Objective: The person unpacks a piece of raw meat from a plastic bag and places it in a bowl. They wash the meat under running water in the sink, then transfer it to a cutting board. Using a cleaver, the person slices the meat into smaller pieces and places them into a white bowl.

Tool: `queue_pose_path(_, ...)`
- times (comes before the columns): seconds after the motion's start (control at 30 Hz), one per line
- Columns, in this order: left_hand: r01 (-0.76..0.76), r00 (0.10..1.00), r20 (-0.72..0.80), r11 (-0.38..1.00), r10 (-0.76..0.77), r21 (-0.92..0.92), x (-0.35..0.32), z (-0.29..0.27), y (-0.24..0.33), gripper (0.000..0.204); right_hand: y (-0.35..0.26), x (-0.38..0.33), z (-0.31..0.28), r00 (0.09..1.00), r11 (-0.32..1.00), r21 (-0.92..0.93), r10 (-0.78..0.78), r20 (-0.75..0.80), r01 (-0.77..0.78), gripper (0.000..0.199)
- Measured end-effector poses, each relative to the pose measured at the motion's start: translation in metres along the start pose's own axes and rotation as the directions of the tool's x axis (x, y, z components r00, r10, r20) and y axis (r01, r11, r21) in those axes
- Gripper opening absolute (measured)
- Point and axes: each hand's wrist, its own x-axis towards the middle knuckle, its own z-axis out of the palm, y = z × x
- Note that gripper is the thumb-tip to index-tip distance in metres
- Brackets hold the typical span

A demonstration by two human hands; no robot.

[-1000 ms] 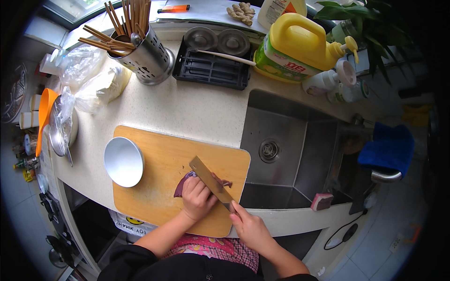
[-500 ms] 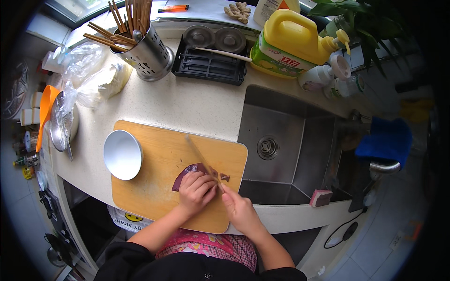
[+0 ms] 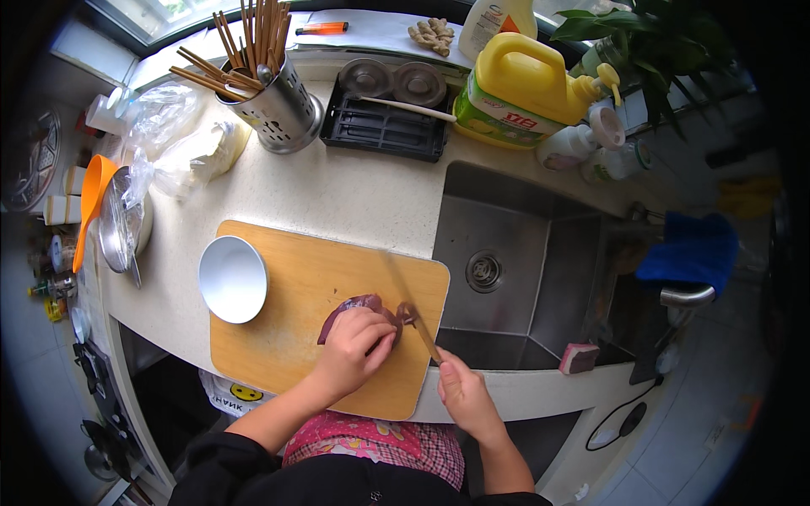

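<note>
A dark red slab of liver (image 3: 369,301) lies on the wooden cutting board (image 3: 270,354). Curled fingers of my left hand (image 3: 354,346) press down on it and hide much of its near side. My right hand (image 3: 467,396) is closed round the handle of a knife (image 3: 427,340), just past the board's right edge. The blade, smeared by motion, points away from me and stands to the right of the slab. Against the blade are small cut pieces of liver (image 3: 407,314). A white bowl (image 3: 233,280) stands on the board's left part, and its inside looks plain white.
Right of the board is a steel sink (image 3: 489,223), with a pink sponge (image 3: 579,358) on its near rim. Behind stand a chopstick holder (image 3: 283,110), a black rack (image 3: 384,131) and a yellow jug (image 3: 519,88). Plastic bags (image 3: 181,156) and an orange spoon (image 3: 94,190) lie left.
The knife has moved right, away from my left hand, and my right hand has gone right with it. Small pieces now sit by the blade. My left hand stays on the liver.
</note>
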Motion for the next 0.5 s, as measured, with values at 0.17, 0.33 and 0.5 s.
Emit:
queue_pose_path(0.17,-0.145,0.989,0.008,0.965,0.147,0.219,-0.018,0.018,-0.018,0.023,0.027,-0.015,0.019,0.991,0.950,-0.292,-0.128,-0.028,0.115,0.039)
queue_pose_path(0.33,-0.169,0.985,0.003,0.956,0.173,0.241,-0.031,0.026,-0.033,0.024,0.025,-0.004,0.033,0.979,0.875,-0.454,-0.200,-0.029,0.166,0.041)
queue_pose_path(0.5,-0.228,0.973,0.019,0.955,0.229,0.188,-0.030,0.024,-0.036,0.023,0.013,0.030,0.045,0.962,0.899,-0.377,-0.265,-0.059,0.224,0.040)
